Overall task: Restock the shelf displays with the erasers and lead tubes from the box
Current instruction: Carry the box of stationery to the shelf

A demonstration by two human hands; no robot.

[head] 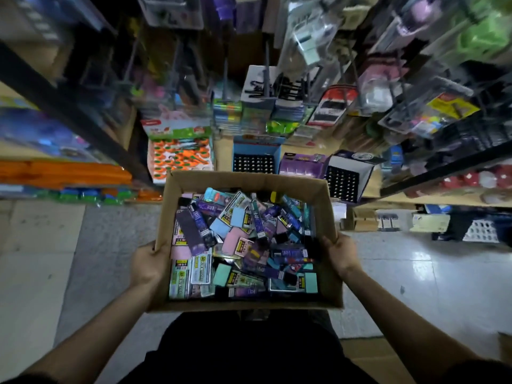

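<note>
An open cardboard box [329, 214] hangs in front of me, above the floor. It is full of loose packs: pastel erasers [235, 239] in pink, blue and mint, and purple and clear lead tubes [259, 220]. My left hand [146, 264] grips the box's left wall, thumb over the rim. My right hand [342, 254] grips the right wall the same way. On the shelf just beyond the box stand a blue display [256, 156], a purple display [302, 163] and a white display [347, 176].
Crowded stationery shelves rise ahead and to the right, with hanging packs on hooks. A dark shelf post [83, 117] slants at the left. Orange carrot-print packs [180, 159] lie left of the displays. Tiled floor [41, 259] lies on both sides; small cartons and a white basket [482, 231] sit under the right shelf.
</note>
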